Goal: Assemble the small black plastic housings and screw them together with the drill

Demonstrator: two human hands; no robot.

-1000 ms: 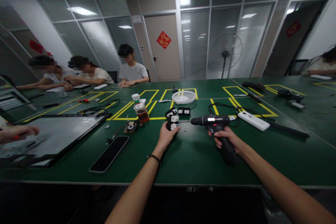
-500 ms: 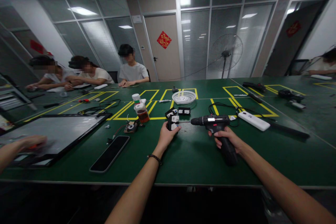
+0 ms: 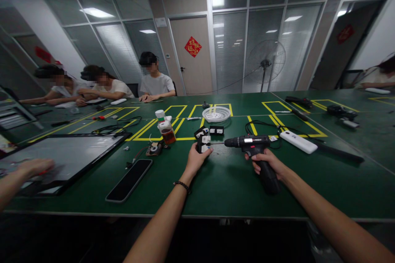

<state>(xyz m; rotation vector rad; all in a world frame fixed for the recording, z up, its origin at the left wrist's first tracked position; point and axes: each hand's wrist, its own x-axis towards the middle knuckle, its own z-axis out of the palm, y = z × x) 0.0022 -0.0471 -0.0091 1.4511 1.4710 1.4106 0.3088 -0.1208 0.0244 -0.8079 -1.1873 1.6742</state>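
Note:
My right hand (image 3: 268, 163) is wrapped round the grip of a black cordless drill (image 3: 248, 142), which lies level and points left. Its long thin bit reaches a small black-and-white block (image 3: 205, 144); whether the tip sits in a screw is too small to tell. Fingers closed, my left hand (image 3: 197, 158) grips that block upright on the table. Just behind it are another black-and-white piece (image 3: 201, 132) and a similar black block with a white label (image 3: 216, 130).
A phone (image 3: 129, 181), a small motor-like part (image 3: 154, 148) and a bottle of amber liquid (image 3: 167, 130) stand left. Behind is a white basket (image 3: 216, 114); to the right, a white power bank (image 3: 298, 141) with cables. Another person's hand (image 3: 35, 167) works over a large panel (image 3: 70, 152).
My hands, the drill and the block stay in place. At the far left, the other person's hand has shifted slightly over the panel.

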